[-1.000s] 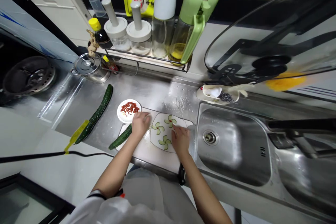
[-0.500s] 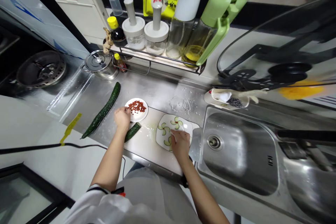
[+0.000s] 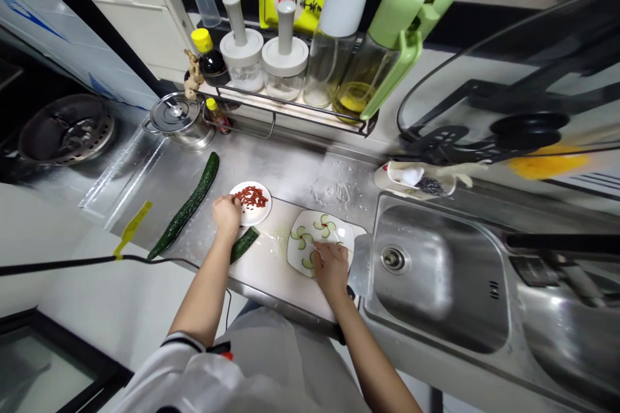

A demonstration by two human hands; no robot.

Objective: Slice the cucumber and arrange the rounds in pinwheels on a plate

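Observation:
My left hand (image 3: 227, 214) is at the left rim of a small white plate (image 3: 254, 219) of red goji berries (image 3: 251, 197), fingers curled together. Whatever the fingertips pinch is too small to make out. Over a square white plate (image 3: 293, 261) my right hand (image 3: 331, 266) reaches with thumb and forefinger close together; what lies between them is hidden. Thin cucumber slices (image 3: 324, 226) form pinwheels on that plate, a red speck at the centre of some. The square plate rests on a white cutting board (image 3: 269, 281), as does a cut piece of cucumber (image 3: 245, 244).
A whole cucumber (image 3: 186, 206) lies on the steel counter to the left. Right of the board a cleaver blade (image 3: 361, 264) lies beside the sink (image 3: 436, 284). Behind stand a lidded pot (image 3: 179, 119) and a rack (image 3: 290, 108) of jars and bottles.
My right hand has shifted very slightly left over the square plate. My left hand stays at the berry plate. The whole view has moved a little.

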